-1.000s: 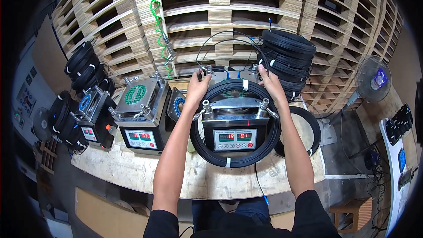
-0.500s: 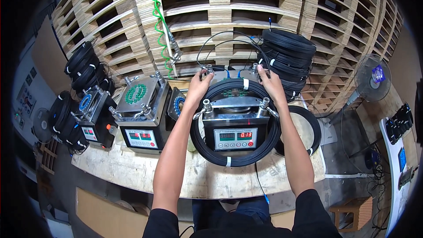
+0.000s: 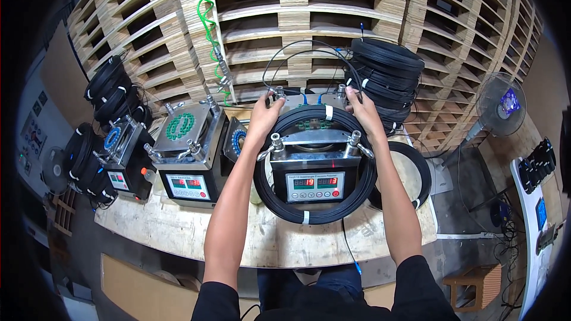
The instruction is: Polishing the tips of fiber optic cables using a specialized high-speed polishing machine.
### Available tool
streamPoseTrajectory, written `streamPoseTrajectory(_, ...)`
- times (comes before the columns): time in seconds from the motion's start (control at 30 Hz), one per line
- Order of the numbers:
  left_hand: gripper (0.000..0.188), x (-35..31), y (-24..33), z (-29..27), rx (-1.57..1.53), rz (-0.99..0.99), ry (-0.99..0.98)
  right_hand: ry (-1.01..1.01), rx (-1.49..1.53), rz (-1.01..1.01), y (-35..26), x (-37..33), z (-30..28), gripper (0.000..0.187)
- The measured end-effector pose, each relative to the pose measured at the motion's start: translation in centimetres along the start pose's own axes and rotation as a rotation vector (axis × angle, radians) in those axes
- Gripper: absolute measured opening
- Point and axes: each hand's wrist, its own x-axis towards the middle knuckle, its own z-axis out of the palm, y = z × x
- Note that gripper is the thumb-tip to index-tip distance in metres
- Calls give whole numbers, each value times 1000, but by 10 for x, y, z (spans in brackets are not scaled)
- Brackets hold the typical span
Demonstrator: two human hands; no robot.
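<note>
The black cable coil (image 3: 315,211) lies looped around a grey box-shaped machine (image 3: 314,166) at the centre of the frame, its lower arc hanging in front of the machine's display panel and its upper arc resting over the back of the lid. White bands tie the coil at the top and at the bottom.

In the head view, both forearms come up from the lower edge. The left hand (image 3: 266,120) curls over the upper left of the coil, fingers closed on it beside a metal clamp knob (image 3: 276,141). The right hand (image 3: 361,114) grips the upper right of the coil in the same way, next to the matching knob. Thin cable ends arch up from the back of the machine toward the pallets.

Compared with a second ago, hands and coil sit in practically the same place; only the red digits on the display (image 3: 315,182) read differently, so the machine seems to be running while the coil is held in place.

A stack of black coils (image 3: 385,77) stands upper right of the machine, just behind the right hand, and another coil (image 3: 410,172) lies flat on the wooden bench (image 3: 178,226) to the right. A second machine (image 3: 189,154) with a green-dotted lid stands left of centre, a third further left. Wooden pallets (image 3: 297,18) fill the top, with a green coiled hose (image 3: 205,18) hanging down. A fan (image 3: 499,104) stands at the right.
</note>
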Motion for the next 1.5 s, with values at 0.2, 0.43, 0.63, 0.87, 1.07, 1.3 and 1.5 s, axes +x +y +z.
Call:
streamPoseTrajectory(0.2,62,-2,4,1,-12,7,-42,81,-55,-3,7,5,0,62)
streamPoseTrajectory(0.43,58,-13,21,-2,-53,-69,-38,-36,-36,-6,12,9,-5,75)
streamPoseTrajectory(0.63,61,-11,14,-4,-40,-27,0,36,148,150,5,4,0,85)
streamPoseTrajectory(0.87,60,-4,6,-2,-49,-14,-35,45,-19,100,5,6,-4,90)
streamPoseTrajectory(1.07,61,-8,12,0,-40,-38,-43,49,-46,89,10,7,-5,92)
streamPoseTrajectory(1.3,59,-10,11,-1,-43,0,31,-3,68,144,9,7,-5,94)
streamPoseTrajectory(1.5,57,-12,17,-3,-66,-44,-58,11,-13,143,12,10,-9,91)
